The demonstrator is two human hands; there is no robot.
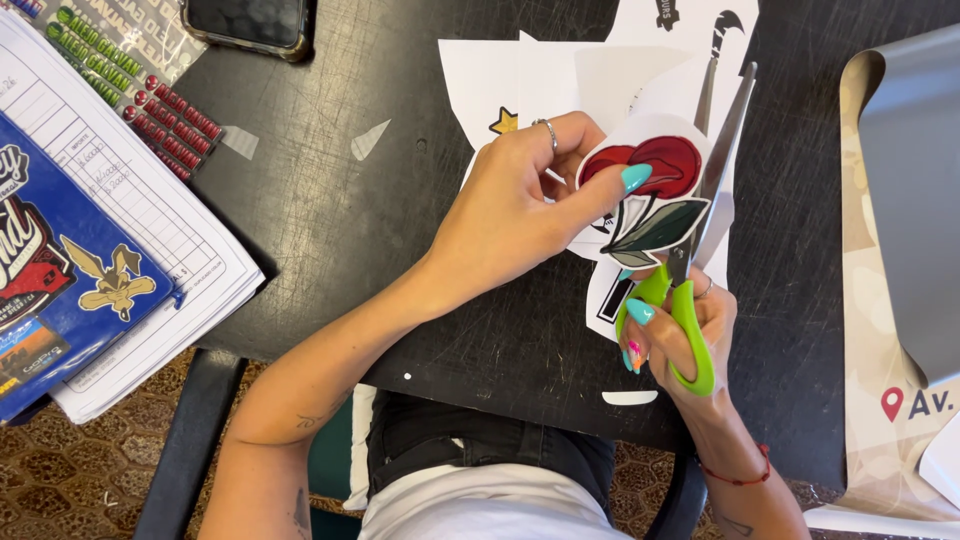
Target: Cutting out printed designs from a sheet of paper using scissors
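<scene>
My left hand point(520, 205) pinches a paper cut-out of red cherries with dark leaves point(655, 190), thumb on its front. My right hand point(690, 335) grips green-handled scissors point(685, 300), fingers through the loops. The scissors' metal blades point up and away, spread apart at the cut-out's right edge. Both hands hover over a black table point(330, 200). White paper sheets point(540, 85) with printed shapes lie under and behind the cut-out.
A stack of printed forms and a blue booklet point(60, 280) lie at the left. Sticker strips point(130, 90) and a phone point(245, 22) sit at the top left. A grey and patterned sheet point(905, 220) curls at the right. Small paper scraps point(630, 397) dot the table.
</scene>
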